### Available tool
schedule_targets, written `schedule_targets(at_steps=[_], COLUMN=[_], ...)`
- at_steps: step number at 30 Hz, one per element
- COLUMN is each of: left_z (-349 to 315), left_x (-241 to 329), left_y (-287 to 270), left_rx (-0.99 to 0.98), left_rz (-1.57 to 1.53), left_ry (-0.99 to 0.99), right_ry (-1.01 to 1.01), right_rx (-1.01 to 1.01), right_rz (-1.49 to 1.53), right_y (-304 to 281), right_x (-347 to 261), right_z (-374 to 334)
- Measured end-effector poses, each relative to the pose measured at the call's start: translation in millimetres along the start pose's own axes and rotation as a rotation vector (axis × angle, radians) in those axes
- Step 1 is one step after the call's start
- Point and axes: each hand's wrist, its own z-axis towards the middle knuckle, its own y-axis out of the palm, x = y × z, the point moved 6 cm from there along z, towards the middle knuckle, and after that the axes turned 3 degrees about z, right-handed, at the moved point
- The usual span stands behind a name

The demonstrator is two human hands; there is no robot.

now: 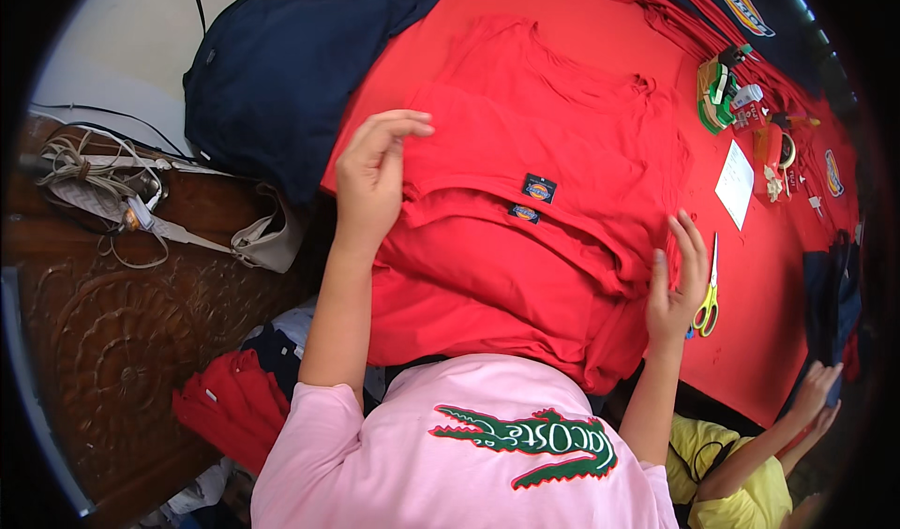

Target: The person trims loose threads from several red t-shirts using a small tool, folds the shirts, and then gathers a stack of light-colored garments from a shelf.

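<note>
Red T-shirts (487, 144) lie layered in front of me, the top one spread out, with two small dark neck labels (539, 188) near the middle. More red cloth (469, 285) bunches toward my body and hangs over the table's near edge. My left hand (375, 173) is raised at the left side of the shirts, fingers bent and apart from the thumb, with nothing visible in it. At the right side, my right hand (680, 280) is open beside the shirt edge, fingers stretched and thumb apart. Yellow-handled scissors (707, 309) lie just right of it.
Dark navy garments (281, 69) are piled at the left. A white paper (735, 185), a green tape dispenser (716, 98) and a tape roll (786, 150) lie to the right. Folded shirts (675, 13) stand behind. A co-worker's hands (814, 398) hold dark cloth at the lower right.
</note>
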Motion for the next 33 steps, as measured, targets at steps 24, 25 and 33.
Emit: schedule_targets(at_steps=[24,25,33], left_z=[-32,-34,-65], left_x=[0,-4,-28], left_y=[9,10,-18], left_rx=[-0.363,-0.358,-0.145], left_rz=[0.475,0.482,-0.13], left_ry=[0.255,0.273,-0.257], right_ry=[0.418,0.302,0.462], right_rx=[-0.114,-0.093,0.337], right_rz=[-0.538,-0.616,0.192], right_y=[-63,-56,-43], right_x=[124,111,90], right_z=[-106,-98,-46])
